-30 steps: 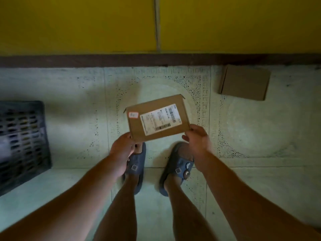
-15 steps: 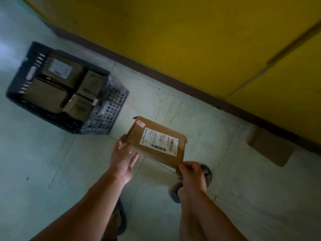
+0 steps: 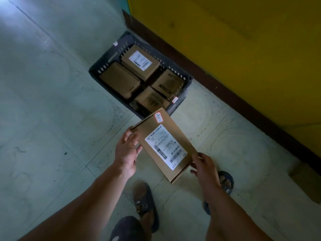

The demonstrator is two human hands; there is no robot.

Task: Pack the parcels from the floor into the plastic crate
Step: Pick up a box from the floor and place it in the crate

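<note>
Head view: left hand [image 3: 127, 150] and right hand [image 3: 203, 166] grip the labelled parcel [image 3: 165, 145] by its edges. Crate [image 3: 182, 100] beyond them holds four parcels [image 3: 140, 62]; one box [image 3: 307, 183] lies on the floor [image 3: 52, 101] to their right.

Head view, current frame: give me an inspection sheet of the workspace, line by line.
Surface: pale tiled floor, speckled in places.
Job's things: dark plastic crate against the skirting, four cardboard parcels visible inside; held parcel, label up, above the floor, its far end at the crate's near corner; another brown box on the floor by the wall, dim.
Clutter: nothing seen.
Grippers: left hand holds the held parcel's left edge; right hand pinches its near corner.
Cables: nothing seen.
Surroundings: yellow wall; the person's sandals below.
</note>
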